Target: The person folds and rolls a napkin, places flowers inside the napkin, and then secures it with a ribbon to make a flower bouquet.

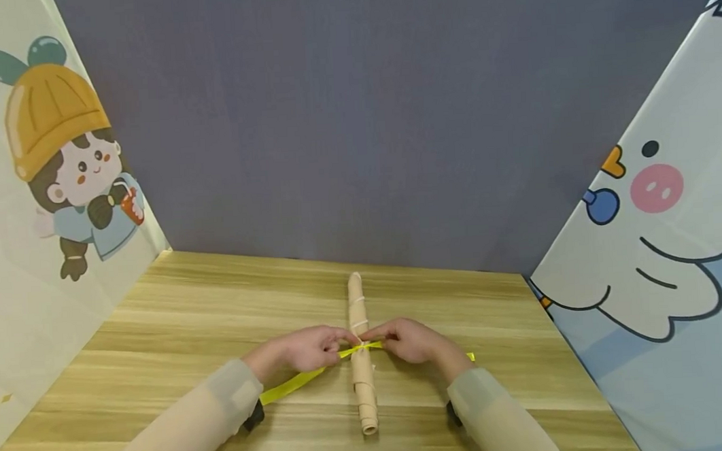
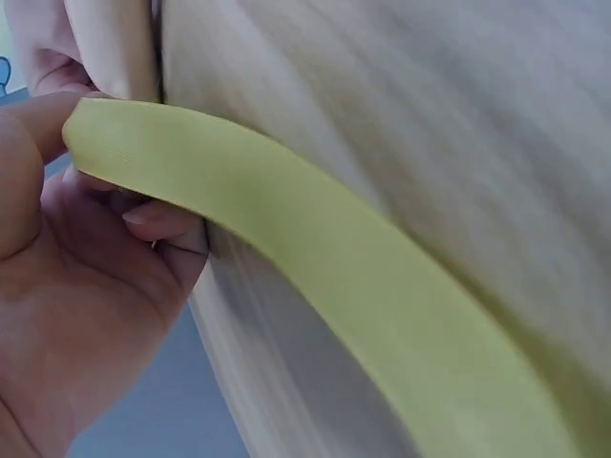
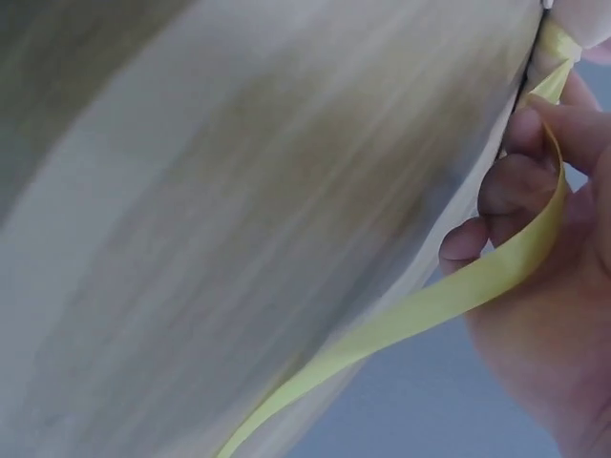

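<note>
A beige rolled-up sheet [image 1: 364, 382] lies lengthwise on the wooden table, its spiral end towards me. A yellow ribbon [image 1: 292, 386] crosses around its middle, where it bunches tightly. On the left of the roll, my left hand [image 1: 311, 349] pinches the ribbon between thumb and fingers, index fingertip at the crossing. My right hand [image 1: 411, 340] pinches the other side, its index finger also reaching to the crossing. In the left wrist view the ribbon [image 2: 286, 210] trails broad and loose from the left hand. The right wrist view shows the ribbon's other tail [image 3: 430, 305] curving down past the palm.
The wooden table [image 1: 217, 294] spreads around the roll. A dark grey panel [image 1: 331, 118] stands behind it. Cartoon-printed panels flank it, one on the left [image 1: 21, 284] and one on the right [image 1: 663, 264]. Thin pale bands [image 1: 359, 324] ring the roll's far half.
</note>
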A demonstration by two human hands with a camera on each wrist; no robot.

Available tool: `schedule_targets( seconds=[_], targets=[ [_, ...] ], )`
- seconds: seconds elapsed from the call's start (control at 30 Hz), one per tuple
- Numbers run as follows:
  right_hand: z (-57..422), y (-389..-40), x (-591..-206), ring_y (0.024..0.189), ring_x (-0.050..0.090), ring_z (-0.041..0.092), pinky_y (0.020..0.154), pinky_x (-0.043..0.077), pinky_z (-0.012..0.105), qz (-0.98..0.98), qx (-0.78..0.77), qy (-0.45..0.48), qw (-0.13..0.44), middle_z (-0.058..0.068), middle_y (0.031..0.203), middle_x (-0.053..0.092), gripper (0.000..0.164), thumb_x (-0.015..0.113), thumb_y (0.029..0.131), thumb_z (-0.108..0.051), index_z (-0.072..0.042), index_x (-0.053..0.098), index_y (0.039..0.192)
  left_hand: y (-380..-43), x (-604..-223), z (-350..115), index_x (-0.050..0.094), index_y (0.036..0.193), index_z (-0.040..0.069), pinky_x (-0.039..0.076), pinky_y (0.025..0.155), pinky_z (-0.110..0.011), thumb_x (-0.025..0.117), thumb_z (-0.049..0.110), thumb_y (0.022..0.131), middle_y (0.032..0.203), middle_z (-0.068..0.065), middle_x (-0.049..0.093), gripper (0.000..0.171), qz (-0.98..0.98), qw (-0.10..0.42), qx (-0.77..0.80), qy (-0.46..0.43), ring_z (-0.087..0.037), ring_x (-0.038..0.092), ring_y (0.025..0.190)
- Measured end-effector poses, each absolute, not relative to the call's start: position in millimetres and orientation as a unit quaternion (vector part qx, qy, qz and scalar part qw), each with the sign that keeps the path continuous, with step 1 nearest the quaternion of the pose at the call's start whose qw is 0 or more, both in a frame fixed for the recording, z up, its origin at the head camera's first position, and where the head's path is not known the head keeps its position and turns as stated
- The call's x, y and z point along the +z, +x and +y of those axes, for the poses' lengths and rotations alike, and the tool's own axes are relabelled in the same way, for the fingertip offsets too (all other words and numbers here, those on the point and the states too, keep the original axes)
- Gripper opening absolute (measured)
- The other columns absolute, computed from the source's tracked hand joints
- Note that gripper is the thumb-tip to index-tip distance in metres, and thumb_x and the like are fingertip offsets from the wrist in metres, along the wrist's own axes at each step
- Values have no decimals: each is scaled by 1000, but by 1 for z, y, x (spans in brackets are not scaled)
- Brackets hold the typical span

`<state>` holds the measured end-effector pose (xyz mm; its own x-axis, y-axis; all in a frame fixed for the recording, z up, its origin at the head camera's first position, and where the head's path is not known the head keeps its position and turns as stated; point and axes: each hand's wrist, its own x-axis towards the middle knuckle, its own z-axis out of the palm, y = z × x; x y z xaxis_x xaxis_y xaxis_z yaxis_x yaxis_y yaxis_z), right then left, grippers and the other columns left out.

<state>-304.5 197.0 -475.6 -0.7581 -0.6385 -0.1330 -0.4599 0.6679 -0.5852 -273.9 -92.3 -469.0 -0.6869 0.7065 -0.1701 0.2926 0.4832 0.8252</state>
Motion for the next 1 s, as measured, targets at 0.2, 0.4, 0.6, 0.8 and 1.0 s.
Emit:
schedule_targets(
  seconds=[0.2, 0.4, 0.6, 0.8, 1.0],
  targets=[
    [198, -302, -477, 88, 60, 8, 93, 53, 37, 903, -254, -309, 155, -4, 140, 76, 48, 62, 108, -5, -35, 74, 143, -276, -467, -96, 60, 154, 17, 31, 53, -18, 57, 1, 105, 62, 13, 41, 51, 830, 259, 382, 314, -3, 35, 51],
    [198, -301, -476, 72, 50, 6, 87, 51, 34, 907, -248, -303, 155, -6, 136, 78, 47, 62, 109, -8, -38, 73, 144, -278, -466, -98, 59, 154, 20, 31, 50, -18, 56, -1, 104, 62, 12, 40, 54, 833, 264, 372, 315, -3, 36, 51],
    [200, -303, -475, 57, 39, 5, 63, 43, 23, 890, -282, -303, 192, -7, 103, 76, 48, 63, 108, -7, -33, 70, 148, -281, -470, -97, 63, 151, 23, 33, 50, -19, 58, 0, 104, 59, 13, 40, 53, 840, 245, 368, 315, -4, 37, 51],
    [203, -302, -474, 57, 41, 5, 61, 41, 22, 875, -307, -292, 233, -9, 83, 65, 46, 65, 110, -16, -34, 66, 153, -285, -471, -98, 67, 148, 21, 33, 51, -20, 62, 7, 107, 57, 13, 39, 43, 839, 236, 368, 324, -4, 34, 49],
    [202, -300, -474, 135, 65, 20, 116, 52, 50, 882, -297, -306, 200, -3, 154, 68, 46, 73, 106, -24, -35, 68, 151, -286, -469, -97, 71, 143, 18, 39, 60, -22, 65, 7, 105, 63, 10, 48, 39, 843, 219, 361, 333, -5, 41, 56]
  ],
)
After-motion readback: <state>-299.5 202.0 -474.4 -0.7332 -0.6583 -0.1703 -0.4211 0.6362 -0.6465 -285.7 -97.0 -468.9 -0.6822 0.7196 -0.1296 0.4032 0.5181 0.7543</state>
